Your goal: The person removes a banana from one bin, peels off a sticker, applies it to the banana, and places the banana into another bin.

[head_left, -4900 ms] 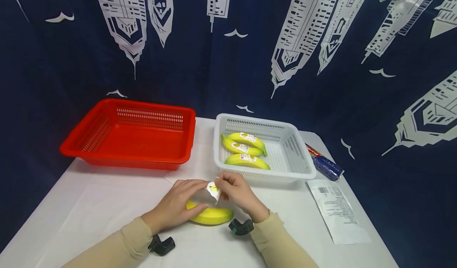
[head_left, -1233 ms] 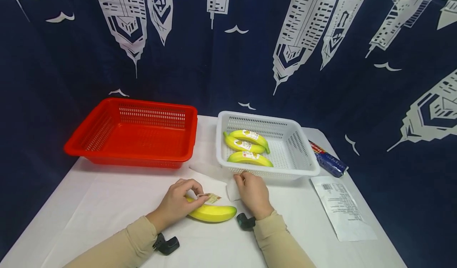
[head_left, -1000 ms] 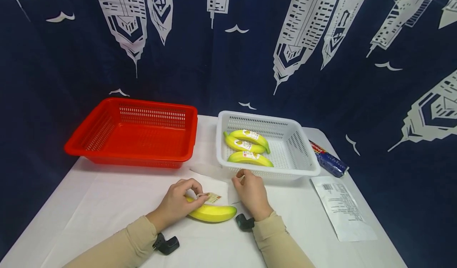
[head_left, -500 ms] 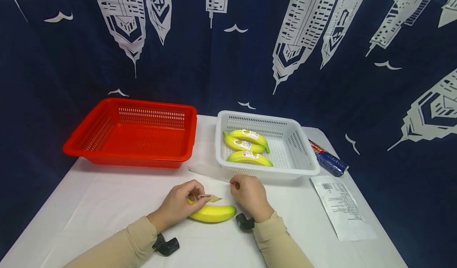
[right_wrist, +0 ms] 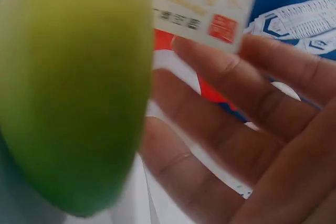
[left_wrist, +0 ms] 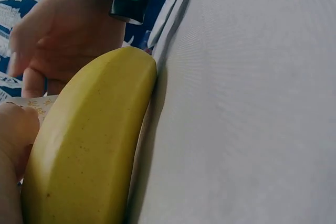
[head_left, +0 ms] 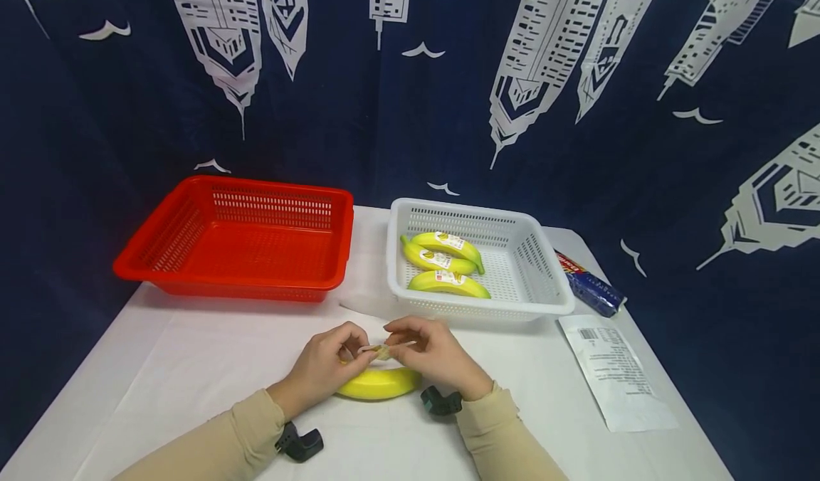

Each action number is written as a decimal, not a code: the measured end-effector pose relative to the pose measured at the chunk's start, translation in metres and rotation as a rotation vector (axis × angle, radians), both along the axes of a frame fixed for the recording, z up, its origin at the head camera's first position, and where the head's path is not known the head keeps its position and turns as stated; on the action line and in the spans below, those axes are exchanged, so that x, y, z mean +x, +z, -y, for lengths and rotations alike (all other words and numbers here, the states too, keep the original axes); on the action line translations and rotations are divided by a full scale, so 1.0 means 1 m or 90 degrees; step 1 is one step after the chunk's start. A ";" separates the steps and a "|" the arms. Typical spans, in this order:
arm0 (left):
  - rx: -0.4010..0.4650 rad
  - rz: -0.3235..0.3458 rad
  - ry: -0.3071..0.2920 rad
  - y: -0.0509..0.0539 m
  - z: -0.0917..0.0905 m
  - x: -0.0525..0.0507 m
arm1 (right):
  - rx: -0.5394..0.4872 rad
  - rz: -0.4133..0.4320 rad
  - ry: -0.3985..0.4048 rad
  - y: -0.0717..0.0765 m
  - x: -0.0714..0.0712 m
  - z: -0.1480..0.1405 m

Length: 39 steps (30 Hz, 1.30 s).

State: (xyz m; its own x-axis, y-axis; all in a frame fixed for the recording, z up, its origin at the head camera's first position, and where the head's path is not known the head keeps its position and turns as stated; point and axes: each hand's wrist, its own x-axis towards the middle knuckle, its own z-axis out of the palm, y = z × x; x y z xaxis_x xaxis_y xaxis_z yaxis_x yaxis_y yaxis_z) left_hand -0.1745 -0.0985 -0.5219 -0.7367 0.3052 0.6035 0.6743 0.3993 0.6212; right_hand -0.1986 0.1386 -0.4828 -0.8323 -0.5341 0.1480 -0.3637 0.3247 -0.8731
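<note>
A yellow banana (head_left: pixel 379 383) with a greenish tip lies on the white table between the two hands. My left hand (head_left: pixel 322 368) pinches a printed sticker (head_left: pixel 383 353) just above the banana's far side. My right hand (head_left: pixel 435 356) is at the sticker's right side, thumb and forefinger spread around its edge. In the right wrist view the sticker (right_wrist: pixel 207 6) shows yellow lettering and a red square, with the fingers (right_wrist: pixel 252 85) slightly bent beside it. Whether they touch it is not clear. The left wrist view shows the banana (left_wrist: pixel 94 140) up close, hiding part of the sticker.
A white basket (head_left: pixel 512 310) behind the hands holds three bananas with stickers. To its left stands a red basket (head_left: pixel 233 290). A blue packet (head_left: pixel 592 294) and a white printed pouch (head_left: pixel 615 374) lie at the right. A thin pale sheet (head_left: pixel 368 306) lies before the white basket.
The white piece in my right hand earlier is no longer seen there. That hand has moved left to the sticker and its fingers have spread. My left hand keeps holding the sticker over the banana.
</note>
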 end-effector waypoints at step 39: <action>-0.159 0.057 -0.050 0.002 0.008 -0.005 | -0.150 -0.008 -0.019 -0.004 0.002 0.007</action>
State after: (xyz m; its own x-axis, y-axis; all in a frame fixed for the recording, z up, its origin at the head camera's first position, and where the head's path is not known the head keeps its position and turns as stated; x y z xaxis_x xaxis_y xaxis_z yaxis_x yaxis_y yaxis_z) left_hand -0.1792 -0.1061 -0.5198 -0.7520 0.4939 0.4365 0.6560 0.4964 0.5685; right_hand -0.1967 0.1319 -0.4872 -0.8442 -0.4590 0.2767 -0.3688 0.1229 -0.9213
